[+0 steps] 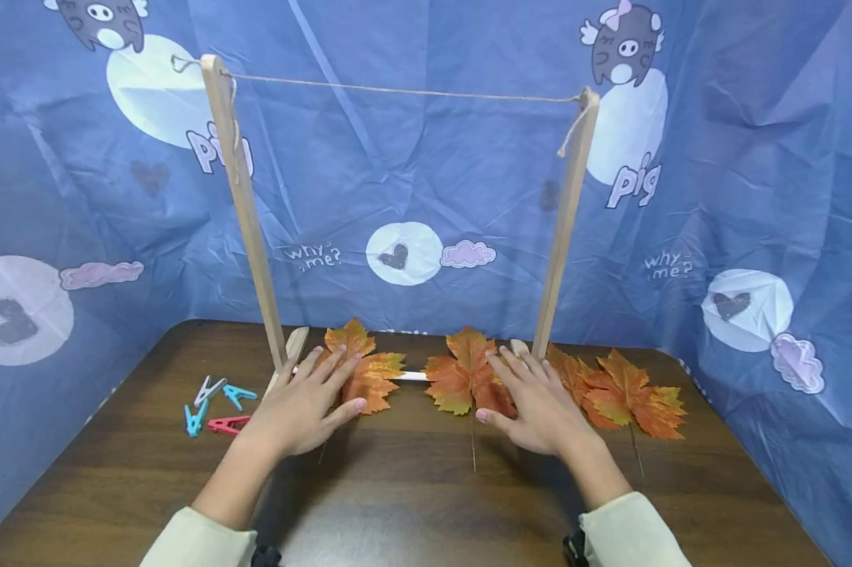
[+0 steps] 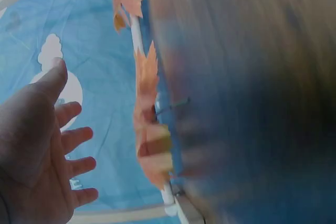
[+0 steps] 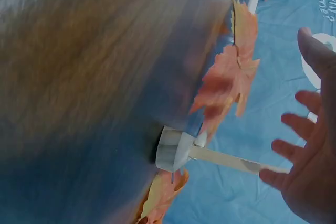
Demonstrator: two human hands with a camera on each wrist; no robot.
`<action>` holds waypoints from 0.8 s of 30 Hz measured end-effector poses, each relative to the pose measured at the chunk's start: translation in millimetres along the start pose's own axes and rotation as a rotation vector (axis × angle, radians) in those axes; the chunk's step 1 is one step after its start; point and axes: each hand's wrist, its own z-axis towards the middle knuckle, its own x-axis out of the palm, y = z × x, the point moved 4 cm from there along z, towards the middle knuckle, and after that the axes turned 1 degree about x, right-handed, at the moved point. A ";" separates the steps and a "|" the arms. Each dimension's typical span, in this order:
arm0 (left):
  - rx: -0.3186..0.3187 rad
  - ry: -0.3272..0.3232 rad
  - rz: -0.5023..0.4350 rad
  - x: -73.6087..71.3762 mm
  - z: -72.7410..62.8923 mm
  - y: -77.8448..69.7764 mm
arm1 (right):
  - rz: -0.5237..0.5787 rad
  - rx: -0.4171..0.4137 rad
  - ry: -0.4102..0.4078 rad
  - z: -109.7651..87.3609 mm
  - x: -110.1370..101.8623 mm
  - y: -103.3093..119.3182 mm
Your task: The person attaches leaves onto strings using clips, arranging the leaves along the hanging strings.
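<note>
My left hand (image 1: 294, 413), fingers spread and straight, hovers over the left part of the table beside an orange maple leaf (image 1: 374, 383), hiding some of it. Nothing is in its grasp; the left wrist view shows the palm (image 2: 31, 145) apart from the leaf. Likewise spread and holding nothing, my right hand (image 1: 542, 409) is above the table, overlapping the edge of a second maple leaf (image 1: 468, 368). To its right lie two overlapping leaves, the front one (image 1: 631, 391) partly covering the other (image 1: 571, 374).
A wooden frame has a left post (image 1: 245, 213), a right post (image 1: 568, 228), a string (image 1: 405, 90) tied across the top and a white rod (image 1: 413, 376) low down. Several clothespins, including a red one (image 1: 229, 425), lie left on the brown table (image 1: 398, 504). Blue cloth (image 1: 426, 173) hangs behind.
</note>
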 end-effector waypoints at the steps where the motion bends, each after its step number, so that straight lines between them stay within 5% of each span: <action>1: 0.002 0.003 0.005 -1.2 -0.8 2.2 | 0.011 -0.022 0.004 0.5 0.5 0.0; 9: 0.052 0.019 -0.038 -15.9 -9.2 28.7 | 0.033 -0.173 0.065 8.7 8.3 -2.6; 24: 0.057 0.029 0.047 -26.8 -34.9 77.5 | 0.017 -0.336 0.086 20.3 22.8 -2.1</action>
